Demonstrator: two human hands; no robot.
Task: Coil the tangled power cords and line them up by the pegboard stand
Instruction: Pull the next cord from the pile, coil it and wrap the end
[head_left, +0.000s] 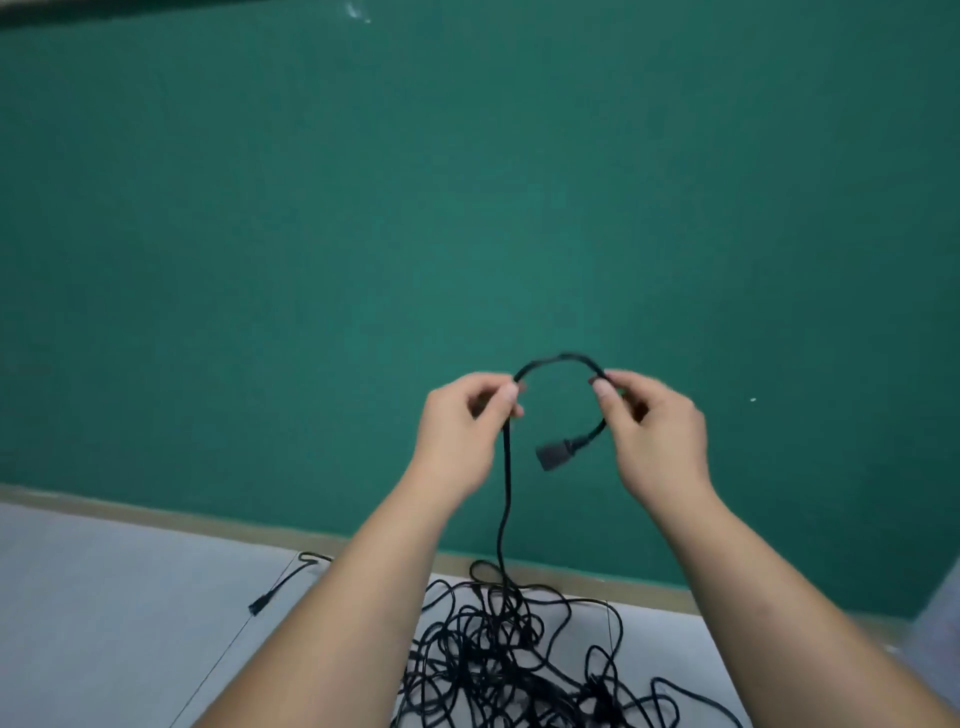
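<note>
A person's left hand (467, 431) and right hand (654, 431), raised side by side before a green wall (467, 182), each pinch the same black power cord (561, 357) between thumb and fingertips, the short stretch between them bowed upward into an arch. Both hands are clamped on the cord and sit apart, the arch bridging the gap. Below the right hand the cord curves down and inward to its end, a black block-shaped connector (551, 453) that hangs free in the air between the two wrists; it is too blurred for any marking or lettering to be read. From the left hand the cord drops straight down to a tangled heap of cords (498, 649), black loops piled over one another on the grey floor (130, 597) between the forearms, just in front of the tan strip (156, 517) at the foot of the wall. A stray cord end (283, 582) lies to the left of the left forearm, apart from the heap, its small plug pointing toward the camera
</note>
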